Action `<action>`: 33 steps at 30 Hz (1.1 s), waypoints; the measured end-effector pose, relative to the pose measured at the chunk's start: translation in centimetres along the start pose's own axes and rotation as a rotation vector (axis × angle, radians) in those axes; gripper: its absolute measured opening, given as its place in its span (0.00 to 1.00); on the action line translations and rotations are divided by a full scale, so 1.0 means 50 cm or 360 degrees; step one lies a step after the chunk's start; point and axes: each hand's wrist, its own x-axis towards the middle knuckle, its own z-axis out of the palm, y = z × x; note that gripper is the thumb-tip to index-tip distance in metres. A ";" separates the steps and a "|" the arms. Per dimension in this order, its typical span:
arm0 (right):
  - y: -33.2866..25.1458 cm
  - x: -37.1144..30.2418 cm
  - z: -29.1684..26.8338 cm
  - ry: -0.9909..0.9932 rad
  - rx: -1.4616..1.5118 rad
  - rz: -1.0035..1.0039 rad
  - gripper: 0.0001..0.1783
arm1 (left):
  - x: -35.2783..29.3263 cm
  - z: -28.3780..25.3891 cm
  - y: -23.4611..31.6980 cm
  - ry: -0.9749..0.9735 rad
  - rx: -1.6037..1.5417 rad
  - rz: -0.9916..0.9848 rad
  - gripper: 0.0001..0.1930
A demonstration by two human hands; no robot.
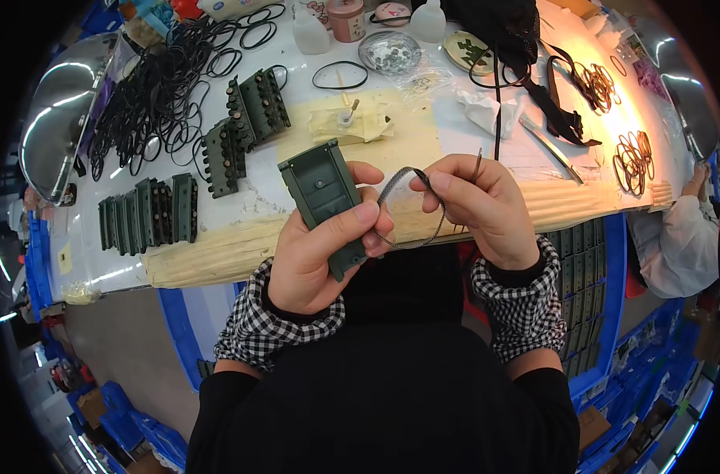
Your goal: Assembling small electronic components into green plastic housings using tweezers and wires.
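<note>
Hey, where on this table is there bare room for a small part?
Nearest: the white patch between the green pieces and the left hand. A smaller gap lies between the two band heaps on the right. Crowded: back left, under tangled black loops, and the back edge, with white bottles.

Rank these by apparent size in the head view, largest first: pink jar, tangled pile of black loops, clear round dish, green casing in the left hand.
1. Tangled pile of black loops
2. Green casing in the left hand; nearer the camera, so perhaps enlarged
3. Clear round dish
4. Pink jar
</note>
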 end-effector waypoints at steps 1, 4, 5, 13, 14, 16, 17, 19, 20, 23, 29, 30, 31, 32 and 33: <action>0.001 0.000 0.000 0.0014 0.0024 -0.0013 0.09 | -0.002 0.001 -0.001 -0.0052 0.0053 0.0023 0.17; 0.004 -0.001 -0.002 0.0022 0.0092 -0.0029 0.09 | -0.005 -0.005 -0.004 -0.0136 0.0065 0.0057 0.17; 0.005 -0.002 -0.002 0.0018 0.0115 -0.0032 0.09 | -0.006 -0.008 -0.006 -0.0171 0.0057 0.0071 0.17; 0.007 -0.011 -0.004 -0.0032 0.0148 -0.0050 0.12 | -0.011 -0.012 -0.009 -0.0169 0.0082 0.0077 0.17; 0.007 -0.012 -0.005 -0.0051 0.0145 -0.0064 0.11 | -0.012 -0.011 -0.009 -0.0165 0.0085 0.0076 0.17; 0.012 -0.014 0.005 -0.0026 0.0080 -0.0195 0.11 | -0.013 -0.012 -0.010 -0.0176 0.0108 0.0081 0.17; 0.013 -0.018 0.008 -0.0017 0.0060 -0.0235 0.10 | -0.013 -0.013 -0.011 -0.0181 0.0120 0.0084 0.17; 0.017 -0.022 0.014 -0.0003 0.0033 -0.0286 0.10 | -0.014 -0.017 -0.012 -0.0180 0.0153 0.0095 0.16; 0.019 -0.024 0.017 0.0006 0.0030 -0.0308 0.10 | -0.015 -0.019 -0.013 -0.0180 0.0170 0.0100 0.16; 0.024 -0.033 0.029 0.0053 0.0023 -0.0403 0.10 | -0.016 -0.004 -0.015 -0.0047 0.0189 0.0077 0.15; 0.025 -0.037 0.037 -0.0030 -0.0016 -0.0248 0.12 | -0.010 -0.007 -0.016 0.0102 -0.0039 0.0006 0.16; 0.026 -0.035 0.036 -0.0052 -0.0008 -0.0229 0.12 | -0.007 -0.012 -0.016 0.0066 -0.0111 0.0010 0.16; 0.027 -0.033 0.033 -0.0074 -0.0001 -0.0210 0.12 | -0.004 -0.019 -0.017 0.0031 -0.0182 0.0016 0.16; 0.027 -0.032 0.032 -0.0097 0.0007 -0.0191 0.11 | -0.003 -0.023 -0.017 -0.0005 -0.0254 0.0021 0.16; 0.028 -0.031 0.033 -0.0105 0.0029 -0.0160 0.11 | -0.004 -0.020 -0.017 0.0057 -0.0238 0.0023 0.15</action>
